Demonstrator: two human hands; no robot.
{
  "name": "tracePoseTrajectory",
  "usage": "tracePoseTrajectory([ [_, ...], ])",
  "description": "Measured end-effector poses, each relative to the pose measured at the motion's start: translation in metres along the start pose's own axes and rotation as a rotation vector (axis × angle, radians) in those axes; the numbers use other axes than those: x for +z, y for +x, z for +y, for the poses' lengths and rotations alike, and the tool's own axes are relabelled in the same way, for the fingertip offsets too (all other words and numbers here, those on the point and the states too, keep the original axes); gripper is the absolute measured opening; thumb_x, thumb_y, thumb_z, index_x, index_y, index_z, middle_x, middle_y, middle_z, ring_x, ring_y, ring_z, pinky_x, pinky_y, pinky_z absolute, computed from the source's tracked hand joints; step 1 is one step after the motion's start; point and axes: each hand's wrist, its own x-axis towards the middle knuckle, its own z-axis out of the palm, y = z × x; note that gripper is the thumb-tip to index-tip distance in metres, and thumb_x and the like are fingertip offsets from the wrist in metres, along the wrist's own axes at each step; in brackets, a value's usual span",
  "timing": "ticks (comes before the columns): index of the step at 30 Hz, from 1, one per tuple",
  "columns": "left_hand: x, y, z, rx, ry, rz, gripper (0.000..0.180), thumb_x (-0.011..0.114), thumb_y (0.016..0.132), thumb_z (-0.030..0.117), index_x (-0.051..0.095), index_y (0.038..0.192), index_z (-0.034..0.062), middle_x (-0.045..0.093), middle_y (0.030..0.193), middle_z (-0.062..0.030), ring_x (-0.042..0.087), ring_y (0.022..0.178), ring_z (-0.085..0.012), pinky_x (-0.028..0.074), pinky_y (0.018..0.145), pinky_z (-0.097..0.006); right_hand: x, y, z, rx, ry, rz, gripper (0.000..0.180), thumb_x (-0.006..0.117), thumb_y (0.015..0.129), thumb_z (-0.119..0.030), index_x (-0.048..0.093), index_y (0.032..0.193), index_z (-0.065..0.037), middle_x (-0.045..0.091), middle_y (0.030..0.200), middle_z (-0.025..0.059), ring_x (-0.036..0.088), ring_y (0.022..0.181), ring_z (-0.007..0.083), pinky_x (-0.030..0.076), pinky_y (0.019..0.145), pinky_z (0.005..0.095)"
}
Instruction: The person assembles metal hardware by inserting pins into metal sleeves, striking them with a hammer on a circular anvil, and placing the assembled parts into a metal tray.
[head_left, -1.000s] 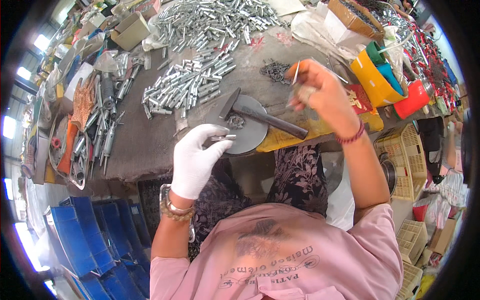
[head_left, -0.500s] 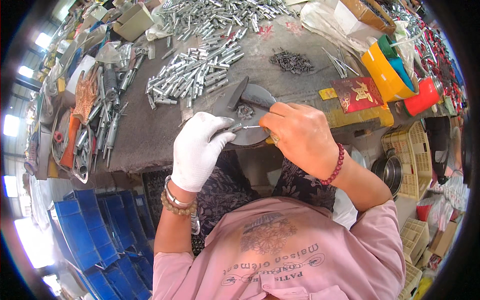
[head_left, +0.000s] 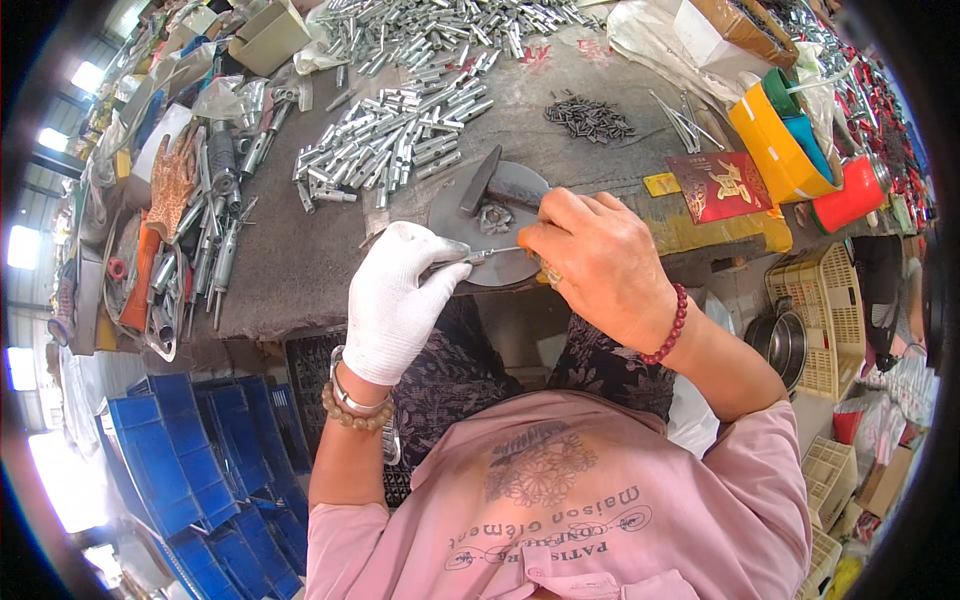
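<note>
In a white knit glove, my left hand (head_left: 398,300) pinches a small silver metal part (head_left: 478,257) over the near edge of the bench. My bare right hand (head_left: 600,262) is closed on a thin metal rod (head_left: 506,250), whose tip meets that part; the fist hides the rod's other end. Just beyond the fingers lies a round grey metal plate (head_left: 447,212). A hammer (head_left: 483,180) rests across it, its head to the left. Next to the hammer sits a lumpy metal piece (head_left: 494,218).
Silver metal tubes (head_left: 395,140) lie heaped beyond the plate. Small dark pins (head_left: 588,117) form a pile at the back right. A red envelope (head_left: 722,187) and a yellow container (head_left: 778,140) stand right; tools and an orange glove (head_left: 172,185) crowd the left. Blue bins (head_left: 165,450) are lower left.
The rod and the silver part appear slightly closer together, with less of the rod showing. Both hands keep their grip and have barely moved; the whole view has shifted slightly.
</note>
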Motion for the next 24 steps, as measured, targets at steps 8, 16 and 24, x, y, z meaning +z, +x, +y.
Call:
tracePoseTrajectory([
  [8, 0.000, 0.001, -0.003, -0.004, -0.052, -0.012, 0.018, 0.084, 0.083, 0.001, 0.079, 0.100, 0.0017, 0.071, 0.097, -0.0099, 0.067, 0.097, -0.0274, 0.053, 0.088, -0.037, 0.001, 0.000, 0.001, -0.026, -0.003, -0.014, 0.005, 0.069, 0.086, -0.008, 0.070, 0.090, -0.008, 0.060, 0.097, 0.0072, 0.067, 0.094, 0.0272, 0.052, 0.084, 0.0418],
  [16, 0.004, 0.003, -0.004, 0.037, -0.086, 0.008, 0.019, 0.086, 0.081, -0.001, 0.079, 0.098, 0.0013, 0.069, 0.095, -0.0091, 0.066, 0.096, -0.0263, 0.053, 0.086, -0.037, 0.011, 0.004, 0.001, -0.094, -0.029, -0.032, 0.004, 0.067, 0.087, -0.011, 0.069, 0.090, -0.010, 0.060, 0.098, 0.0051, 0.066, 0.097, 0.0244, 0.051, 0.086, 0.0391],
  [24, 0.001, -0.002, 0.001, -0.015, -0.049, 0.022, 0.020, 0.087, 0.080, -0.002, 0.079, 0.098, 0.0019, 0.068, 0.096, -0.0087, 0.067, 0.094, -0.0260, 0.054, 0.085, -0.036, -0.003, 0.013, 0.049, 0.150, 0.051, 0.098, 0.020, 0.077, 0.083, -0.009, 0.077, 0.103, -0.011, 0.068, 0.102, 0.0085, 0.072, 0.100, 0.0300, 0.057, 0.090, 0.0453],
])
